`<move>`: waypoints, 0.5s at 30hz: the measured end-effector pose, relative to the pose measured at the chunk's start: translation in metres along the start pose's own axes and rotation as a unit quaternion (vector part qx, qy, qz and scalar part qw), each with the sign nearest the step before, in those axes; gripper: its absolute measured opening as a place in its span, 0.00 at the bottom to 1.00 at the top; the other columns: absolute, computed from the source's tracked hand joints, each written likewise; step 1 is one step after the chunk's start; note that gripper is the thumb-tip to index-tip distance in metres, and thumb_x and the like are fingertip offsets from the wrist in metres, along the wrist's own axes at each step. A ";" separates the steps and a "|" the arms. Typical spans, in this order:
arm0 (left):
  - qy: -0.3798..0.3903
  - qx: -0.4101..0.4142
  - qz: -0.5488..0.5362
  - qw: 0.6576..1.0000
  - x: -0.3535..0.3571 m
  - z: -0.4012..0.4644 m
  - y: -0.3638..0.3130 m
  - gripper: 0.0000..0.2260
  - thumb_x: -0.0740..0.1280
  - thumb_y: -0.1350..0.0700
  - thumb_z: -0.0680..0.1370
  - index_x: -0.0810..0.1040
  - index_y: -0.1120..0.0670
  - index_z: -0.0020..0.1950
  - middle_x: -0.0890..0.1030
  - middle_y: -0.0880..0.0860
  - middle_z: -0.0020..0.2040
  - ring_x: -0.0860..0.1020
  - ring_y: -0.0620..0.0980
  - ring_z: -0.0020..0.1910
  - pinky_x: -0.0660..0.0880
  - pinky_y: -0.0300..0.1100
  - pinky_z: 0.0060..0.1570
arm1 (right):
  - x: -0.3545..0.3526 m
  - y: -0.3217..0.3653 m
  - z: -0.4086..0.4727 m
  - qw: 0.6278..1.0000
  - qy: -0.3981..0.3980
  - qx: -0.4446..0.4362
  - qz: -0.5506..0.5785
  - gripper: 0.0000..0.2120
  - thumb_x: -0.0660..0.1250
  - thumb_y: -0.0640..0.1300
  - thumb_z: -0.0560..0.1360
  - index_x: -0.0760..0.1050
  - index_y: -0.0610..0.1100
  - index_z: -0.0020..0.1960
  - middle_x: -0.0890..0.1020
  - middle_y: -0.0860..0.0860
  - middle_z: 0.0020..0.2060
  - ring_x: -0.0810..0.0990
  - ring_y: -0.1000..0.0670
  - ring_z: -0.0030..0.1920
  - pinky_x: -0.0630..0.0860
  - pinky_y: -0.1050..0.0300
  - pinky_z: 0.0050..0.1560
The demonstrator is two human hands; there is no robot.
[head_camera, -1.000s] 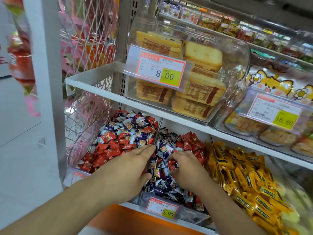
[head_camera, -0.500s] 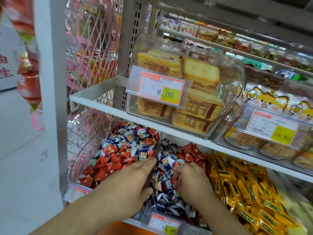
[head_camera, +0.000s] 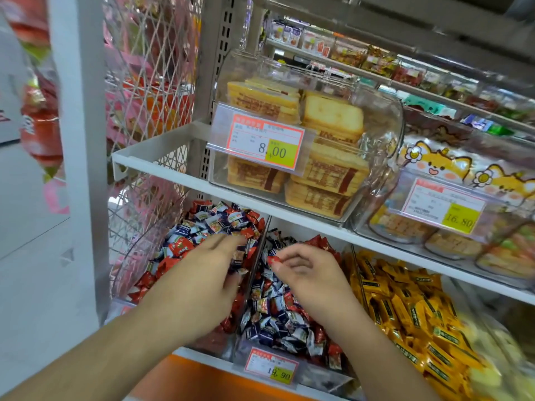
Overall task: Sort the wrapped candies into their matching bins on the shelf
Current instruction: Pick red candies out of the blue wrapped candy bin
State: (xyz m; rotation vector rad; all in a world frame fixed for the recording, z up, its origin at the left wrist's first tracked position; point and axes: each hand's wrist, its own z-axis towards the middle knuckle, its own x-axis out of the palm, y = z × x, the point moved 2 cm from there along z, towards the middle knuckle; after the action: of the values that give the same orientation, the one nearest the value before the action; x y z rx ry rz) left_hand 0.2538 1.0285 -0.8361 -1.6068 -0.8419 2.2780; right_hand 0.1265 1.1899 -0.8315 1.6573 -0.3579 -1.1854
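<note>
Right hand (head_camera: 307, 273) pinches a red candy (head_camera: 272, 260) pointing toward nine o'clock, its long axis unclear; left hand (head_camera: 202, 273) lies flat, fingers straight.

Glossy foil-like candy wrappers (head_camera: 278, 319), clear plastic bins (head_camera: 385, 157).

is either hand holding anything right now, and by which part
The right hand pinches a small red wrapped candy by its edge, between fingertips. The left hand lies flat on the candies, gripping nothing visible.
</note>
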 end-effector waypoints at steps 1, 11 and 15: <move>-0.021 -0.004 -0.003 1.000 -0.004 -0.001 0.001 0.26 0.64 0.53 0.83 0.60 0.41 0.79 0.63 0.40 0.78 0.67 0.45 0.74 0.69 0.41 0.70 | 0.002 0.003 0.000 1.000 0.014 -0.006 0.027 0.02 0.74 0.47 0.78 0.84 0.54 0.50 0.85 0.54 0.46 0.84 0.55 0.48 0.81 0.56 0.54; 0.146 0.043 0.041 0.988 0.018 -0.010 0.000 0.34 0.63 0.45 0.84 0.44 0.40 0.83 0.43 0.34 0.81 0.50 0.39 0.81 0.52 0.39 0.78 | 0.003 -0.068 0.017 0.926 0.079 0.012 -0.370 0.17 0.67 0.43 0.82 0.77 0.54 0.70 0.77 0.49 0.68 0.80 0.47 0.63 0.79 0.52 0.61; 0.151 0.042 0.039 0.987 0.022 -0.007 0.002 0.36 0.64 0.46 0.83 0.43 0.40 0.83 0.45 0.36 0.82 0.49 0.39 0.81 0.52 0.40 0.79 | 0.006 -0.074 0.022 0.916 0.066 0.012 -0.396 0.15 0.71 0.44 0.78 0.79 0.59 0.63 0.75 0.50 0.64 0.75 0.46 0.65 0.78 0.47 0.64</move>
State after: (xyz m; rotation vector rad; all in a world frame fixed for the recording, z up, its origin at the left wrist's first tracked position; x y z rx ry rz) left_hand 0.2520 1.0397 -0.8558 -1.9094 -0.6104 2.0144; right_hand 0.0891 1.2055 -0.8972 1.9575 0.4419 -1.6313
